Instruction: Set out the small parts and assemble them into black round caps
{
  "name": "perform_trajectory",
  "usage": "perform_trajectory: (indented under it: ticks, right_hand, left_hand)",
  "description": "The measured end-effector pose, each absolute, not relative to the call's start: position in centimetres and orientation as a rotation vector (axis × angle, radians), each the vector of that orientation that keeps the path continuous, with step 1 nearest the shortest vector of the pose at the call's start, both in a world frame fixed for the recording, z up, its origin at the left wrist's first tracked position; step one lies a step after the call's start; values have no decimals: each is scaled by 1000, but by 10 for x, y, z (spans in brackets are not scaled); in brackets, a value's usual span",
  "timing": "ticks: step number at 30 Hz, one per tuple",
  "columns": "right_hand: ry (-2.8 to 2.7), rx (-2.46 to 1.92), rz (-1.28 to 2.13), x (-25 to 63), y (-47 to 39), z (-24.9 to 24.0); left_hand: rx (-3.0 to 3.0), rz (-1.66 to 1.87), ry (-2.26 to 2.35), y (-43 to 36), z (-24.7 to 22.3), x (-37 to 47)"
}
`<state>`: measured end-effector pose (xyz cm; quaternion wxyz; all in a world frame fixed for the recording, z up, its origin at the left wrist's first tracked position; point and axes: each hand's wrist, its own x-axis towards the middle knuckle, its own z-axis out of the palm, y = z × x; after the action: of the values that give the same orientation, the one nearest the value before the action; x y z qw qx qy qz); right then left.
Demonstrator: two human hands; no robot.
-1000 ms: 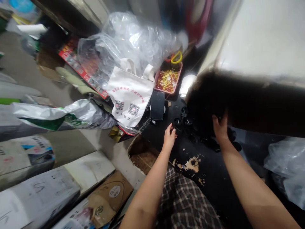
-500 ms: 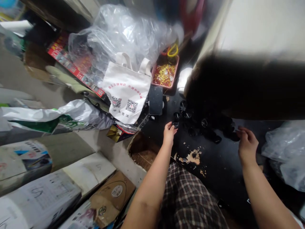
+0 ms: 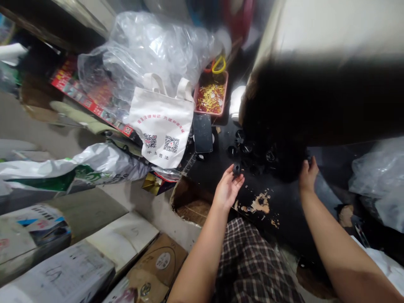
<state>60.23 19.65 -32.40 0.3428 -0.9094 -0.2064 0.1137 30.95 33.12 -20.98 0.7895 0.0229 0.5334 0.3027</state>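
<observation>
Small black round parts lie scattered on the black table, many of them in dark shadow. My left hand is turned partly palm up at the table's near left, its fingers closed on one small black part. Farther right, my right hand has its thumb and fingers around something dark at the edge of the shadow; what it is cannot be made out. A black phone lies beyond my left hand.
Past the phone stand a pink tray of small yellow pieces and a white cup-like object. A white cloth bag and clear plastic are at the left. More plastic lies right. Cartons fill the lower left.
My left hand has turned more palm up and shows the black part more plainly. My right hand has moved left and slightly away from me. The view has shifted a little.
</observation>
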Motion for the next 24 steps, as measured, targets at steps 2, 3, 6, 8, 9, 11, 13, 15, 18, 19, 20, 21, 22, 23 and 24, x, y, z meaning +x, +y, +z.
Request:
perform_trajectory:
  ticks: [2,3,6,8,9,11,13,15,18,19,20,21,22,23,24]
  right_hand:
    - [-507,-2336,241,581,215,-331]
    - [-488,-2322,212,571,225,-334]
    - [-438,-2276,174,545,252,-338]
    - [-420,-2244,205,530,265,-338]
    - [-416,-2229,238,524,270,-337]
    - [-417,-2196,331,516,277,-332]
    - [-425,-2159,429,512,277,-325]
    - [-416,-2129,493,513,273,-315]
    - [-341,-2131,516,514,251,-299]
    - [-311,-2146,517,512,239,-292]
    - [-285,-2167,517,508,225,-285]
    - [-263,-2194,518,503,207,-278]
    - [-246,-2223,521,495,189,-272]
    - [-233,-2252,527,487,169,-267]
    - [-216,-2282,535,478,150,-264]
  left_hand:
    - [87,642,1147,334,-218,308]
    - [115,640,1158,335,-225,308]
    - [220,653,1236,342,-250,307]
    - [290,656,1291,347,-265,304]
    - [319,651,1310,348,-270,302]
    - [361,635,1345,351,-275,294]
    - [377,637,1398,357,-274,285]
    - [372,661,1456,368,-268,277]
    - [338,684,1494,396,-252,271]
    - [320,678,1497,406,-243,270]
    - [299,665,1498,414,-233,271]
    - [272,643,1503,422,-222,272]
    - [248,623,1506,427,-211,274]
    - [227,600,1515,431,-202,276]
    - [218,589,1526,434,-194,278]
